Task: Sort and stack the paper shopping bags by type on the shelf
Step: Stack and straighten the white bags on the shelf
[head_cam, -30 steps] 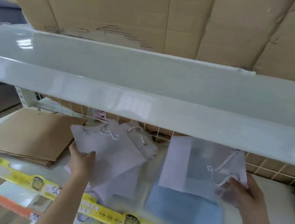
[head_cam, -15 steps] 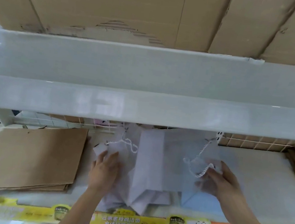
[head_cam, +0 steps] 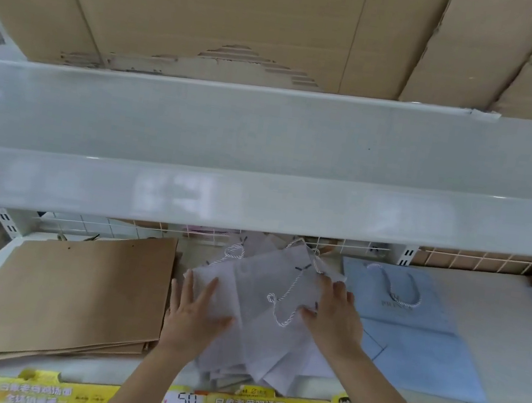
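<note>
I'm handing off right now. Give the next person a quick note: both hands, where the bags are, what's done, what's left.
Left hand: open, flat on the white bags.
Right hand: open, pressing the same pile from the right.
Brown bags: stacked flat at the left of the shelf.
Blue bag: flat, right of the white pile.
Done: three types separated.
Left: white pile is fanned and crooked; square it up.

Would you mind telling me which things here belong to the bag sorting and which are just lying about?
Part of the job:
white bags under the left hand and right hand
brown bags
blue bags
shelf

Just lying about:
cardboard above
price strip
</note>
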`<control>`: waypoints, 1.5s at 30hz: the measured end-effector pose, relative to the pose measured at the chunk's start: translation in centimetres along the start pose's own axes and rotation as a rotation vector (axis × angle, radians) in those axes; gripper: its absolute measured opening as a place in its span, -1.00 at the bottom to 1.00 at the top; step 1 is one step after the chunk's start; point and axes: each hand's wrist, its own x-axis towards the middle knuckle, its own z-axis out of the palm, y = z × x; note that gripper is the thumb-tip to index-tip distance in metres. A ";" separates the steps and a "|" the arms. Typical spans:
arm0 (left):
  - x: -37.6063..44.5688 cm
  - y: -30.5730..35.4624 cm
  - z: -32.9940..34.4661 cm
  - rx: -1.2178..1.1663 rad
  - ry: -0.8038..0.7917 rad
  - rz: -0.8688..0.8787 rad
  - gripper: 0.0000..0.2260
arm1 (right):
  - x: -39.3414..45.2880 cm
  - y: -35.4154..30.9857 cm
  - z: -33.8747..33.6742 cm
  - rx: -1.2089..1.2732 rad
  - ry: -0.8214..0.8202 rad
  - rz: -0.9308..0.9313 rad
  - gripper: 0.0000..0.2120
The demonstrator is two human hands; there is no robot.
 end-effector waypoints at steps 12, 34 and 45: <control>-0.6 2.6 -1.1 0.092 0.078 0.168 -0.61 | -1.6 2.5 -1.2 -0.072 -0.116 -0.147 -0.54; -8.4 13.7 -5.4 0.220 0.213 0.607 -0.78 | -12.9 11.4 -10.6 -0.137 0.080 0.059 -0.49; -11.5 24.0 -1.2 0.238 0.174 0.516 -0.55 | -17.2 23.4 -16.7 -0.081 0.094 0.119 -0.51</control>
